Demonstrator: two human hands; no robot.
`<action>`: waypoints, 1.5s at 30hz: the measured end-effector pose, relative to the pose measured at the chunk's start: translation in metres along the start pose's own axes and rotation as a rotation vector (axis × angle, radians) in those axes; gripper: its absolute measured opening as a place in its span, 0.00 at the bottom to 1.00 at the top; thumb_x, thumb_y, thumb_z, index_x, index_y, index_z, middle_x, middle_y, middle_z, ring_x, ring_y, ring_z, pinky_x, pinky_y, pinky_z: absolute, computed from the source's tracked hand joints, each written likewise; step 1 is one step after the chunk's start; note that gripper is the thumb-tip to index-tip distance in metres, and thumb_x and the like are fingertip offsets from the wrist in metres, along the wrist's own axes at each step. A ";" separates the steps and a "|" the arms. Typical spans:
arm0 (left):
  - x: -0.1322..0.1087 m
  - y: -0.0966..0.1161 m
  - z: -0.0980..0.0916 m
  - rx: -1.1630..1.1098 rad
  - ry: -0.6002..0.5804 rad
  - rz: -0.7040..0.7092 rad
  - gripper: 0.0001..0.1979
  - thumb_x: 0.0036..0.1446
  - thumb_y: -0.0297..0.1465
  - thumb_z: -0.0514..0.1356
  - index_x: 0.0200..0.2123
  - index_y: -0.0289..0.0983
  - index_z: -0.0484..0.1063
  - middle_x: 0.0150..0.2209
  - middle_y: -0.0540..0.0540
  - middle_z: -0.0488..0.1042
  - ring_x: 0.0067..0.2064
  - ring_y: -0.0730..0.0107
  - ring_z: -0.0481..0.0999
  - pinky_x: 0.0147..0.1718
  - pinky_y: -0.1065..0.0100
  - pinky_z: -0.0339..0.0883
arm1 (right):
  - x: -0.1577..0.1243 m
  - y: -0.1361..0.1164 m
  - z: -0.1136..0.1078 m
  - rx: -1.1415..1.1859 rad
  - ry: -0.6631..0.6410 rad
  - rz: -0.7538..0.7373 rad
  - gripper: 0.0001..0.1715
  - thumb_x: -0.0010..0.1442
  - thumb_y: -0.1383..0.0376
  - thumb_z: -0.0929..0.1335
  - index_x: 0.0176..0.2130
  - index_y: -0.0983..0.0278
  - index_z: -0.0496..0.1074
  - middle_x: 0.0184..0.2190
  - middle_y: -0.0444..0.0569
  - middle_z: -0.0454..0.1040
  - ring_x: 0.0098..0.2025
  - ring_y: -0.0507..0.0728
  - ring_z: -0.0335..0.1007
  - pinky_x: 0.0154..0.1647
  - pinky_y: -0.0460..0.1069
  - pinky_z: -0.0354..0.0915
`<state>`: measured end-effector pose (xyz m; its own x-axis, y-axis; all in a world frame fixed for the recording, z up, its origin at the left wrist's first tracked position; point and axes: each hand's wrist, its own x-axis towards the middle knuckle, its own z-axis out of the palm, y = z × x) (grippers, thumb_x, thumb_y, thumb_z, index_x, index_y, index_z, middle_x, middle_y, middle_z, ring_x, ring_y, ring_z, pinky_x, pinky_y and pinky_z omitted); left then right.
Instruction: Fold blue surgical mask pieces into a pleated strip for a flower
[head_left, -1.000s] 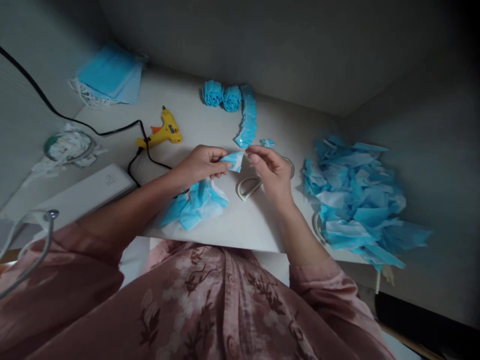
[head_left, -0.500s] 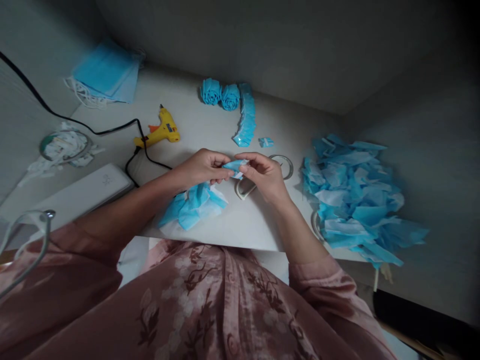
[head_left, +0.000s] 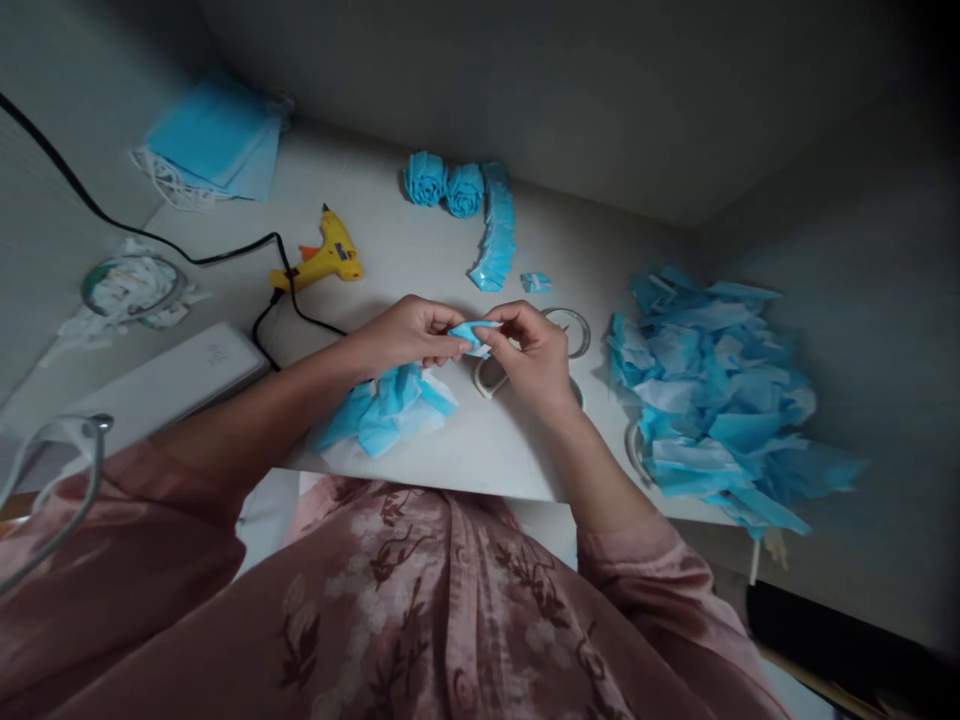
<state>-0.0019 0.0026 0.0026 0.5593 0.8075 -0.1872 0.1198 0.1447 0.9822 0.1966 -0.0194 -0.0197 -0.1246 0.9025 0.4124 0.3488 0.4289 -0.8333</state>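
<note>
Piece of thin blue-and-white material (head_left: 472, 336), folded, one: located above the middle of the desk (head_left: 502, 455), pinched at one end by the left hand (head_left: 409, 332) and at the other by the right hand (head_left: 534, 352), thumbs and fingers closed on it. Loose blue scraps (head_left: 390, 415), crumpled, beneath and just beside the left hand. Pale loop (head_left: 489, 380) and grey ring (head_left: 581, 335), both partly hidden by the right hand. Small folded piece (head_left: 535, 282), one, beyond the right hand. Pleated blue strip (head_left: 496, 230), curved, lying next to two blue rosettes, left (head_left: 425, 182) and right (head_left: 465, 190), set side by side. Yellow glue gun (head_left: 330, 255), on its side, black cable (head_left: 240, 248) attached. Blue face masks (head_left: 214, 140), stacked, far left. Blue-and-white cut pieces (head_left: 720, 390), large heap, right end. White scraps (head_left: 135, 285), piled, left.
</note>
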 end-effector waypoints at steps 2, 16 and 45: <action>0.001 -0.001 -0.001 -0.015 -0.008 -0.003 0.07 0.51 0.31 0.69 0.29 0.34 0.76 0.21 0.52 0.70 0.21 0.81 0.66 0.20 0.77 0.59 | 0.000 -0.002 -0.002 -0.123 -0.003 -0.111 0.03 0.62 0.63 0.72 0.36 0.60 0.77 0.31 0.42 0.78 0.33 0.52 0.73 0.38 0.49 0.69; 0.001 -0.003 -0.002 -0.104 0.004 -0.023 0.08 0.54 0.31 0.68 0.28 0.34 0.75 0.23 0.50 0.72 0.23 0.79 0.69 0.20 0.77 0.62 | 0.004 0.004 -0.016 -0.369 -0.106 -0.448 0.19 0.67 0.71 0.64 0.47 0.56 0.80 0.44 0.47 0.83 0.46 0.58 0.80 0.48 0.57 0.73; 0.009 -0.010 -0.005 -0.260 0.229 0.079 0.10 0.58 0.33 0.66 0.29 0.34 0.72 0.23 0.50 0.73 0.22 0.80 0.70 0.23 0.76 0.64 | 0.007 0.000 -0.013 -0.379 -0.074 -0.465 0.11 0.65 0.66 0.68 0.47 0.55 0.73 0.55 0.49 0.77 0.58 0.63 0.71 0.61 0.65 0.65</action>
<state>-0.0018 0.0113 -0.0086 0.3563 0.9252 -0.1310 -0.1457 0.1935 0.9702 0.2080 -0.0135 -0.0124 -0.4027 0.6303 0.6637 0.5472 0.7471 -0.3774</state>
